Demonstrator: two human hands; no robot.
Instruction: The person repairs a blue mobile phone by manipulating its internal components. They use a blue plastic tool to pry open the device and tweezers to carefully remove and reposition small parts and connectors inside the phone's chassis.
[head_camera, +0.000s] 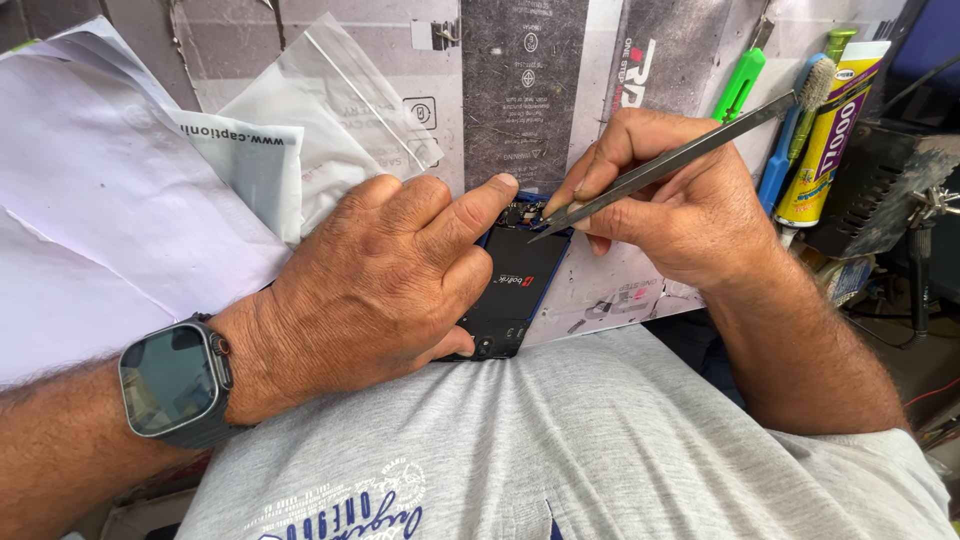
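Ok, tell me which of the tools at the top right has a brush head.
The blue-handled toothbrush, its worn bristles up by the yellow glue tube. The green tool beside it shows no bristles, and the tweezers end in fine points.

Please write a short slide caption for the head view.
Left hand steadies an opened phone while right hand works tweezers inside it.

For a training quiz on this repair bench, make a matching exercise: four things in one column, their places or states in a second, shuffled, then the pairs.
1. tweezers
2. opened phone
3. smartwatch
4. glue tube

a. lying at the bench's right, yellow
b. on the left wrist
c. pinched in the right hand, tips at the phone's top
d. steadied under the left hand

Pairs: 1-c, 2-d, 3-b, 4-a
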